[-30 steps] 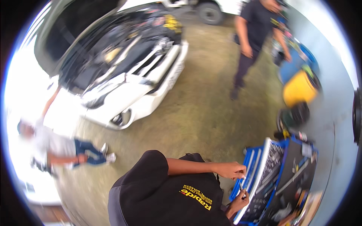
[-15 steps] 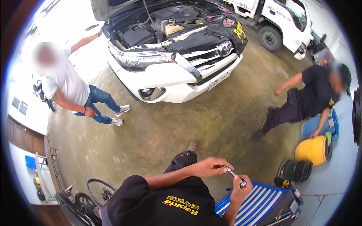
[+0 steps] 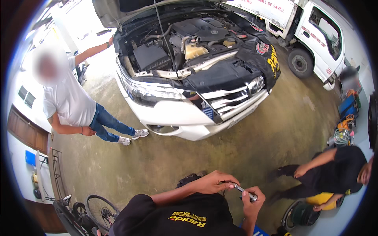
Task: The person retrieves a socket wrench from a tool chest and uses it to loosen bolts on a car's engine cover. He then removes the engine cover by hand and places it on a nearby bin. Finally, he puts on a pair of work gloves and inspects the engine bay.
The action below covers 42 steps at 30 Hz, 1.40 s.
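Note:
In front of my chest I hold a short chrome tool, which looks like a ratchet wrench [image 3: 239,188], tilted down to the right. The fingertips of my left hand [image 3: 214,182] pinch its thin upper end. My right hand [image 3: 251,202] is wrapped round the thicker lower end, thumb on top; part of the tool is hidden in that grip. Beyond my hands stands a white car [image 3: 173,114] with its hood raised on a prop rod and its engine bay [image 3: 197,39] showing.
A person in a white shirt [image 3: 71,94] stands left, one hand on the car. Another in black [image 3: 327,173] is at the right, near a yellow drum [image 3: 325,198]. A white truck [image 3: 323,39] is parked behind. A bicycle [image 3: 100,212] stands lower left; a dark cover [image 3: 262,51] drapes the fender.
The view has shifted, bringing me nearer the car, and the blue slatted surface has mostly left the picture. The person in black now appears lower and closer. Both my hands keep hold of the tool.

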Tool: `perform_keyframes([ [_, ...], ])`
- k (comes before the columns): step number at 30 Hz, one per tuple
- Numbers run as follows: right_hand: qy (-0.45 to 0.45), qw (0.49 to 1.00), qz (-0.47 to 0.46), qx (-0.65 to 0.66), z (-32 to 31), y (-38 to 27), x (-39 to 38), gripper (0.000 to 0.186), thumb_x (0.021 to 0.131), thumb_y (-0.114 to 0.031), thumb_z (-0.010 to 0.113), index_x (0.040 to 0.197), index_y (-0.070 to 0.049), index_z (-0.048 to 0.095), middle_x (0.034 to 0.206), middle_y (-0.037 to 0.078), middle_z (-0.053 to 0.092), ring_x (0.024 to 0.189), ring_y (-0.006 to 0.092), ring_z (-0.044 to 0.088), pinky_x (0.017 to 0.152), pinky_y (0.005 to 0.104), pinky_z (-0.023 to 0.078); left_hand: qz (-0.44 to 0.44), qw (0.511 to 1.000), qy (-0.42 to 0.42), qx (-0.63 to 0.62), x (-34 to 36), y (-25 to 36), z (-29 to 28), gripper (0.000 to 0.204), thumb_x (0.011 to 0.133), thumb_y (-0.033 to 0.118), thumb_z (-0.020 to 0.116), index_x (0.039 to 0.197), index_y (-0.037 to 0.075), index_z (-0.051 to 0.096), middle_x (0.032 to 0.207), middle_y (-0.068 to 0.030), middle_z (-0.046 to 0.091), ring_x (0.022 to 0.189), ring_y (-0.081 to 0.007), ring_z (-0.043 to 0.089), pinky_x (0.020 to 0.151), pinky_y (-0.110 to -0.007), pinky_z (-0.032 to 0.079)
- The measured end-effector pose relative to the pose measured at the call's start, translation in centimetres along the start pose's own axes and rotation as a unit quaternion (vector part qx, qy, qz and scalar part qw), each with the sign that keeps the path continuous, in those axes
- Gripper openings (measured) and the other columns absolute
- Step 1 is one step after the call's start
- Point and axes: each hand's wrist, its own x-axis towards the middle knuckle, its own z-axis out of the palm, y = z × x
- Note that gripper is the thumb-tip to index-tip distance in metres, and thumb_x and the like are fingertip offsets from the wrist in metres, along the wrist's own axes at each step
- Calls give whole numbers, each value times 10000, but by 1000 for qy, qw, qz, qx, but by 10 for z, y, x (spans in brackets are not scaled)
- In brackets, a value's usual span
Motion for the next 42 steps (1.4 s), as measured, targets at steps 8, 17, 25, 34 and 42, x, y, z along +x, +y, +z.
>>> perform_keyframes([
  [8, -91, 996, -9, -1, 17, -7, 174, 191, 878, -118, 786, 797, -5, 655, 584, -43, 549, 536, 19, 446, 495, 223, 326, -3, 998, 45, 48, 103, -1, -102, 238, 1023, 170, 645, 1233, 68, 690, 1110, -133, 739, 981, -358, 712, 847, -409, 554],
  [17, -271, 962, -35, 13, 9, 14, 404, 174, 854, -104, 813, 877, -4, 673, 611, 8, 614, 528, 37, 502, 493, 241, 391, -112, 983, 139, 54, 246, -26, -191, 328, 1100, 288, 504, 1283, 54, 642, 873, -103, 705, 814, -284, 707, 765, -403, 540],
  [25, -432, 878, -205, 1, 18, -34, 586, 182, 862, -141, 795, 822, -47, 644, 580, 48, 598, 475, 162, 602, 468, 310, 442, -44, 958, 215, 183, 336, -15, -250, 336, 1103, 366, 476, 1005, 52, 542, 644, -126, 529, 608, -365, 607, 579, -470, 446],
  [34, -478, 848, -230, -1, 100, -46, 663, 186, 874, -152, 797, 915, -48, 649, 629, 47, 598, 502, 165, 591, 488, 302, 440, -96, 964, 239, 65, 351, -2, -349, 396, 1100, 382, 494, 923, 30, 537, 633, -96, 552, 565, -271, 587, 540, -389, 438],
  [42, -517, 844, -142, -5, 160, -89, 753, 239, 982, -207, 722, 1110, -29, 627, 690, -3, 581, 585, 40, 517, 543, 251, 416, 15, 914, 398, -79, 385, -18, -441, 390, 1127, 363, 445, 1136, 3, 596, 933, -39, 649, 846, -139, 591, 769, -314, 496],
])
